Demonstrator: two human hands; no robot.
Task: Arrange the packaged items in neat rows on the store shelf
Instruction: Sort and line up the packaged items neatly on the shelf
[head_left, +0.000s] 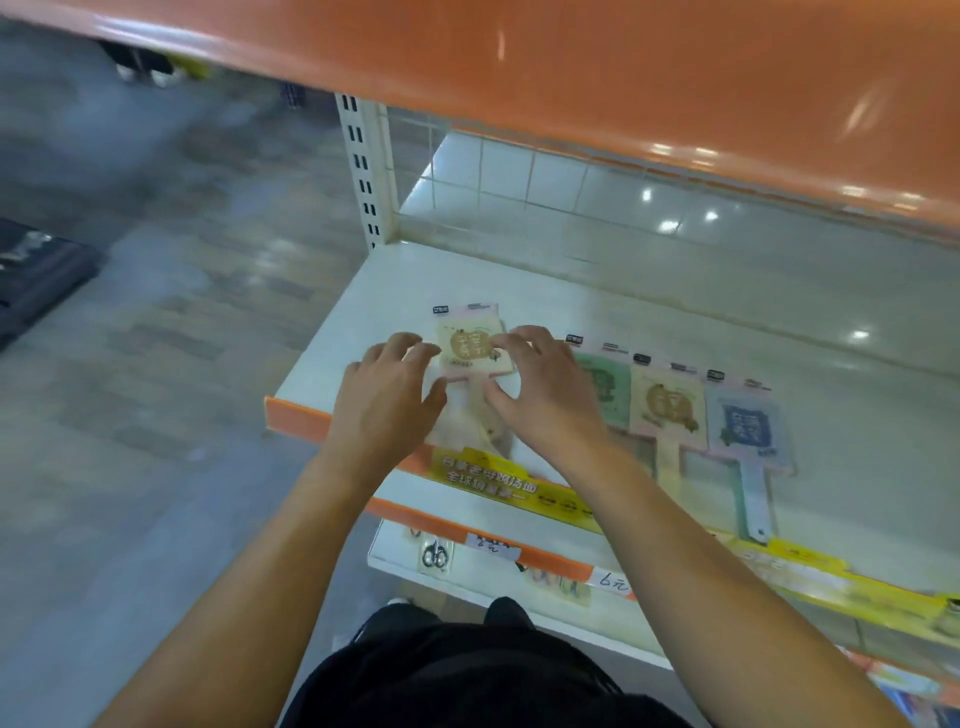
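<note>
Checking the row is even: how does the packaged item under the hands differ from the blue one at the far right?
The item under the hands has a cream card with a brown design; the blue item has a dark blue design. The first sits further back and is touched by the left hand and right hand; the blue one lies untouched. Both have handles pointing toward the shelf's front edge.

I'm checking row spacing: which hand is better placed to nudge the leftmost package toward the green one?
Left. The left hand rests on the outer side of the leftmost package, so it can likely push it toward the green package. The right hand lies between them, blocking that gap.
</note>
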